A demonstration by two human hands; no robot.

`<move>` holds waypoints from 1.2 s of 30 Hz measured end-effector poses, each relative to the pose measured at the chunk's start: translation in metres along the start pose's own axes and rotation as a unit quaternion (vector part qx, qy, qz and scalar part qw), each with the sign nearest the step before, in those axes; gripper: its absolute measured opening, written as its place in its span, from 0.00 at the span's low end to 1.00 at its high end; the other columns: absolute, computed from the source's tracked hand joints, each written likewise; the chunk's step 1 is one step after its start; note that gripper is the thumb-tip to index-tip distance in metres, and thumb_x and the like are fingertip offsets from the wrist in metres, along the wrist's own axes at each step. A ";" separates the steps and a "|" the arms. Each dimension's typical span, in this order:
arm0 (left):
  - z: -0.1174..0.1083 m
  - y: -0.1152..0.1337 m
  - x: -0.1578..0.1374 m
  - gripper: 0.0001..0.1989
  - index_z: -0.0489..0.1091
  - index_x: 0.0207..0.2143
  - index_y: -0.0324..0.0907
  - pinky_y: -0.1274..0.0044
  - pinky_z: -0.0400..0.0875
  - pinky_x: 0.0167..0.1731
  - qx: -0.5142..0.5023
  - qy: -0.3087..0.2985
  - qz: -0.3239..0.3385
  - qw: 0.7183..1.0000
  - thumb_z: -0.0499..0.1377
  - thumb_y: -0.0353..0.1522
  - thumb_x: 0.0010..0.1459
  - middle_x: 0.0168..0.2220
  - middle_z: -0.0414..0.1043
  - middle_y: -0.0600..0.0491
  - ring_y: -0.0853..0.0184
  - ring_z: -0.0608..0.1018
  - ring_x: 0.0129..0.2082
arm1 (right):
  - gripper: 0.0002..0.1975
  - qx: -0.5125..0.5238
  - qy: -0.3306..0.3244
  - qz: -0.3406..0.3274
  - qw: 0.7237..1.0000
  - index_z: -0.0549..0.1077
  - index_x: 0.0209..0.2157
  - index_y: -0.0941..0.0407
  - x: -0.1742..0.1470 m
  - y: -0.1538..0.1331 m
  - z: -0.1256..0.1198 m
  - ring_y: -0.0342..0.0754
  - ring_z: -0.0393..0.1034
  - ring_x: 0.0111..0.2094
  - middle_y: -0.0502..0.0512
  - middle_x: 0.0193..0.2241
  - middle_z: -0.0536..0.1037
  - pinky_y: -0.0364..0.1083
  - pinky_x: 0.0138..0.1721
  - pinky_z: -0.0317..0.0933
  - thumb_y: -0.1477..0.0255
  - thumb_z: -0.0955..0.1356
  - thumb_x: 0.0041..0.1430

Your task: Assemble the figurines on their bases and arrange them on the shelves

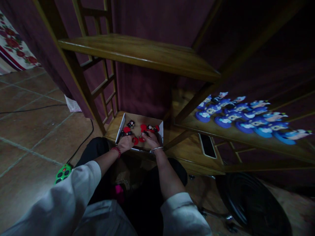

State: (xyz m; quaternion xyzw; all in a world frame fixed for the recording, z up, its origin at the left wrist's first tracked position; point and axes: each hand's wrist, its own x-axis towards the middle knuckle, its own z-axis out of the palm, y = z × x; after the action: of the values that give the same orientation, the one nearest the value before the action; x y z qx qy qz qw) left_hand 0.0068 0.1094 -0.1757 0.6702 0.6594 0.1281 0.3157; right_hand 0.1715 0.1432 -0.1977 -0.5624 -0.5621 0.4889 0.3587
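Note:
A shallow white-rimmed cardboard box [161,124] sits on the low wooden shelf in front of me, with several small black-and-red figurines lying in it on round red bases. My left hand [125,143] reaches over the box's near left side. Its fingers are closed on a figurine with a red base [135,141], partly covered by the hand. Inside the right half, my right hand [152,141] closes its fingers on another dark figurine [145,133]. Behind the hands lie a figurine [131,124] at the back left and one [150,127] at the back right.
A wooden shelf board [137,54] spans above the box. To the right, several blue-haired figurines [253,121] on blue bases stand on a raised shelf. Below them lies a dark-screened phone-like device [208,146]. A black round stool [253,203] and green controller-like object [63,173] are nearby.

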 end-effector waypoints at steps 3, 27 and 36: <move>-0.001 -0.002 0.004 0.13 0.70 0.42 0.40 0.77 0.68 0.40 -0.076 -0.003 -0.032 0.997 0.53 0.31 0.54 0.33 0.75 0.48 0.65 0.77 0.37 | 0.12 0.068 -0.004 0.047 0.997 0.69 0.35 0.57 -0.005 -0.006 0.001 0.44 0.74 0.29 0.52 0.32 0.77 0.41 0.26 0.67 0.65 0.66 0.50; -0.013 0.006 -0.001 0.12 0.64 0.43 0.34 0.77 0.74 0.33 -0.511 -0.074 -0.125 0.847 0.56 0.28 0.56 0.30 0.74 0.48 0.70 0.77 0.26 | 0.06 0.181 -0.044 0.107 0.977 0.67 0.30 0.56 -0.015 -0.022 0.010 0.43 0.73 0.26 0.47 0.24 0.74 0.41 0.29 0.68 0.73 0.69 0.48; -0.009 0.000 0.011 0.05 0.68 0.33 0.33 0.76 0.74 0.34 -0.509 -0.102 -0.161 0.839 0.56 0.28 0.55 0.24 0.74 0.48 0.70 0.77 0.24 | 0.10 0.150 -0.078 0.093 0.981 0.67 0.31 0.56 -0.014 -0.018 0.011 0.43 0.73 0.27 0.48 0.26 0.75 0.42 0.32 0.68 0.72 0.70 0.44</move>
State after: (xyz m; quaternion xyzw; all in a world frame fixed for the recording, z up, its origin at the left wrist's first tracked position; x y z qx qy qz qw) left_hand 0.0027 0.1223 -0.1718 0.3089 0.5636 0.3240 0.6942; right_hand 0.1577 0.1301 -0.1817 -0.5126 -0.4540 0.6411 0.3466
